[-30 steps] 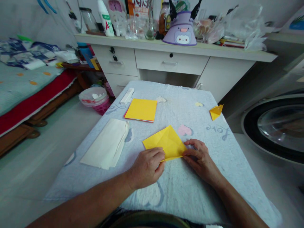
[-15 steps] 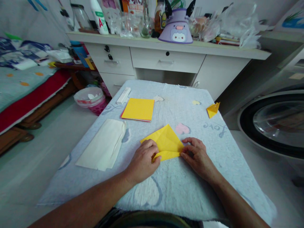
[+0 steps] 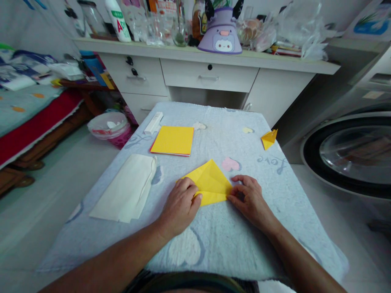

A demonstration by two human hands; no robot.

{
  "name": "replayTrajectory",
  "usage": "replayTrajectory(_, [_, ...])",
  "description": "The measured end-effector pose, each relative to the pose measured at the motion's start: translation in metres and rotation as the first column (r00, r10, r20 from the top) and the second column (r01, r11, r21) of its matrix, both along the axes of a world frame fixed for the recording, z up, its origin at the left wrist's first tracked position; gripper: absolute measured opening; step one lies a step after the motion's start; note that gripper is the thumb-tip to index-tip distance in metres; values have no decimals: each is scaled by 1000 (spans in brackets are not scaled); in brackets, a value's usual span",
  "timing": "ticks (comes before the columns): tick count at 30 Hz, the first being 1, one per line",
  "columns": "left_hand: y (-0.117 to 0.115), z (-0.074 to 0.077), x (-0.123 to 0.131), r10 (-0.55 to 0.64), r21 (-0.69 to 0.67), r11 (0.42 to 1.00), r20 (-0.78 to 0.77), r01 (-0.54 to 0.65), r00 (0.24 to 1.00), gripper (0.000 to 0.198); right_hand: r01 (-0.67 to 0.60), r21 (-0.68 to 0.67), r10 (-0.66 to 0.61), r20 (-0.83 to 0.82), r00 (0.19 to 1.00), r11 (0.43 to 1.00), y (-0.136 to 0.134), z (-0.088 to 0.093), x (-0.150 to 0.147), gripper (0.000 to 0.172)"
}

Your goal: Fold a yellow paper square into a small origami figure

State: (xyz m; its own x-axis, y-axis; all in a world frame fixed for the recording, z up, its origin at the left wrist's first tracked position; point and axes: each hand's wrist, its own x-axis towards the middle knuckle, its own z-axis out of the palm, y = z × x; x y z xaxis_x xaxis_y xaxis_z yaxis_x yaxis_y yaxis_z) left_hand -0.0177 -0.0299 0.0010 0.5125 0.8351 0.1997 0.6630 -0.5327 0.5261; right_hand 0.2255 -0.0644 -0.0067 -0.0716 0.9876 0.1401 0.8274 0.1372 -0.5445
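A creased sheet of yellow origami paper [image 3: 213, 179] lies on the cloth-covered table in front of me, one point facing away and a fold running along its near side. Its left end is held under my left hand [image 3: 180, 207], with curled fingers on top and the thumb at the near edge. My right hand [image 3: 249, 199] pinches the right corner between thumb and index finger, the other fingers loosely bent. The left corner is partly hidden by my left hand. Beyond it sits a stack of square paper [image 3: 172, 140], yellow on top.
A small folded yellow paper piece [image 3: 269, 139] is near the table's right edge. On the left lie a folded white sheet [image 3: 126, 189] and a narrow white box [image 3: 153, 123]. Behind the table [image 3: 226, 240] stands a white cabinet [image 3: 210, 73]; a washing machine [image 3: 345, 158] is at right.
The folded strip along the paper's near side lies flatter under my left thumb. My right hand keeps its pinch on the corner. The whole view has shifted slightly.
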Motion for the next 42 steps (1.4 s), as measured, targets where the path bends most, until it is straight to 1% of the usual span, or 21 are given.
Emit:
replayTrajectory(2, [1,-1,0,17,23,1000,-24,-16,1000,17,2,3,-2,-6,1000,1000,0,1,0,7])
replayTrajectory(6, [2,-4,0,46,46,998,-77,-42,996,14,5,-14,-6,-19,1000,1000,-2,2,0,8])
replayTrajectory(13, [2,-4,1,56,77,996,-122,-47,991,15,22,-16,-23,-20,1000,1000,-1,0,2,7])
replayTrajectory(24, [4,-4,4,70,102,993,-148,-55,987,13,42,-28,-43,-31,999,999,-1,0,1,10])
replayTrajectory(35, [5,-3,5,97,113,991,-191,-76,977,12,71,-41,-71,-3,997,997,0,0,-1,11])
replayTrajectory(42, [7,-4,4,133,114,987,-147,-117,980,8,64,-32,-64,2,998,997,0,0,-2,11])
